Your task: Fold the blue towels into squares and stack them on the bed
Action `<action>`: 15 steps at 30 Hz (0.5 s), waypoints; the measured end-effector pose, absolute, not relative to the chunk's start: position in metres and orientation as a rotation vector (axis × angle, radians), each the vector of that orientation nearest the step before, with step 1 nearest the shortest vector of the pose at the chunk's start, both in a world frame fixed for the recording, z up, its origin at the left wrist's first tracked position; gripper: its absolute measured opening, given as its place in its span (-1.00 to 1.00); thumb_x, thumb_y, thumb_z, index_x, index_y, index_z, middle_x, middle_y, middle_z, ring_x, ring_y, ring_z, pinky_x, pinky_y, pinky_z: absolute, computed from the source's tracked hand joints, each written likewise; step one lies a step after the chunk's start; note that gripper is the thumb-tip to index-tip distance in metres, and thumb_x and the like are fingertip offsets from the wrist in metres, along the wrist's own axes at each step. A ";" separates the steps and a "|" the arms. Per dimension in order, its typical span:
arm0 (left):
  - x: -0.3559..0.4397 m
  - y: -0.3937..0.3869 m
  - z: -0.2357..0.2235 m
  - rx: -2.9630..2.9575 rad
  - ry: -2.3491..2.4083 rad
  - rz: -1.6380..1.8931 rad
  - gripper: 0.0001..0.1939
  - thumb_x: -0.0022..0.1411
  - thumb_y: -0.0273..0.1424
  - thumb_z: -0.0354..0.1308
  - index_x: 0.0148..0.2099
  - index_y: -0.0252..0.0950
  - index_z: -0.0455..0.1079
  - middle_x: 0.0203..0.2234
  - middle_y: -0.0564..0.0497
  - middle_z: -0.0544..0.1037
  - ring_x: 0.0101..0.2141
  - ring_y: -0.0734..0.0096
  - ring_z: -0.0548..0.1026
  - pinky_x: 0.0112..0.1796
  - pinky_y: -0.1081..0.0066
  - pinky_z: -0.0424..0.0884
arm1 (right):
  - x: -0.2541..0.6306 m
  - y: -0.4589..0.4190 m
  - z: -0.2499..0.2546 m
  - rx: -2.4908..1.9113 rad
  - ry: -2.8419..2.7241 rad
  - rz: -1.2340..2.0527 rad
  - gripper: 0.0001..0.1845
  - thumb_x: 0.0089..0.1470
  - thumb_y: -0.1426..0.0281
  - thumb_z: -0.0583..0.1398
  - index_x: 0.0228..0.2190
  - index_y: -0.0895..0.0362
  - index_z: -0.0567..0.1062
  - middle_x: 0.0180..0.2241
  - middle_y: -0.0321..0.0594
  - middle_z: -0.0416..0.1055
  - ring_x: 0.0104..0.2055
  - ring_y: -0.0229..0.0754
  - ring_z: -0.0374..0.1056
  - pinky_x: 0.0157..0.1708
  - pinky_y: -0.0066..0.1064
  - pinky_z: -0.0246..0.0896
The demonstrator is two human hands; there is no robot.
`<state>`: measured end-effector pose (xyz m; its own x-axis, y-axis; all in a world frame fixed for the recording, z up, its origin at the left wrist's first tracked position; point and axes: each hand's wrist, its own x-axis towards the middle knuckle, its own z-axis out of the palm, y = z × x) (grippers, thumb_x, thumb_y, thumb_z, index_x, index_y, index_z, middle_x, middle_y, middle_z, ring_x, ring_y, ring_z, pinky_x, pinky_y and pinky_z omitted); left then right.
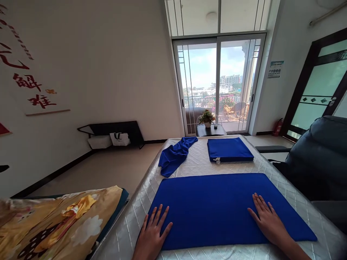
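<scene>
A blue cloth (214, 209) lies spread flat across the near part of a white quilted mattress (195, 162). My left hand (153, 231) rests on its left edge, palm down with the fingers spread. Toward the cloth's right side, my right hand (267, 220) lies flat with its thumb apart from the fingers. Neither hand grips anything. Beyond the spread cloth, a crumpled blue cloth (176, 155) sits at the left. A neatly folded blue stack (230, 148) with a small white tag is at the right.
Left of the mattress is a bed with a patterned yellow cover (81, 216). A dark leather chair (320, 159) stands close on the right. Past the far edge are a small black table (211, 130) with a potted plant (207, 117) and sliding glass doors (218, 86).
</scene>
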<state>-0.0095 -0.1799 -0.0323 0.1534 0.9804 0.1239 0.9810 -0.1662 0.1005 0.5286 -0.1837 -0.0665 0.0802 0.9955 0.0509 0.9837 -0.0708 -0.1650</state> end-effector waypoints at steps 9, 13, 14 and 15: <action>-0.017 -0.176 -0.030 -2.422 -2.083 -0.209 -0.34 0.38 0.06 -0.14 0.45 0.14 -0.15 0.44 0.19 -0.07 0.41 0.17 -0.09 0.34 -0.11 -0.12 | 0.673 -0.199 -0.096 -2.280 -1.820 -0.001 -0.17 0.18 0.06 -0.21 0.34 0.18 0.20 0.39 -0.10 0.02 0.45 0.03 -0.15 0.39 0.04 -0.24; 0.007 -0.173 -0.001 -2.427 -2.180 -0.234 -0.33 0.38 0.07 -0.16 0.45 0.00 0.01 0.43 0.06 0.04 0.40 0.09 -0.01 0.32 -0.12 0.01 | 0.680 -0.173 -0.069 -2.318 -1.725 0.007 -0.22 0.19 0.03 -0.16 0.24 0.15 0.37 0.35 -0.09 0.15 0.40 0.09 0.02 0.33 0.02 -0.07; 0.024 -0.172 0.011 -2.439 -2.182 -0.276 -0.34 0.38 0.06 -0.14 0.43 -0.02 0.08 0.41 0.03 0.11 0.38 0.07 0.06 0.30 -0.11 0.07 | 0.682 -0.160 -0.057 -2.290 -1.733 0.036 -0.25 0.21 0.03 -0.15 0.20 0.15 0.42 0.32 -0.06 0.21 0.36 0.09 0.10 0.31 -0.02 -0.01; 0.047 -0.172 0.024 -2.472 -2.165 -0.323 -0.37 0.38 0.05 -0.12 0.39 -0.03 0.17 0.38 0.01 0.20 0.36 0.05 0.14 0.29 -0.08 0.13 | 0.683 -0.146 -0.044 -2.250 -1.749 0.085 -0.28 0.22 0.05 -0.14 0.16 0.16 0.47 0.28 -0.03 0.28 0.31 0.09 0.18 0.28 -0.06 0.05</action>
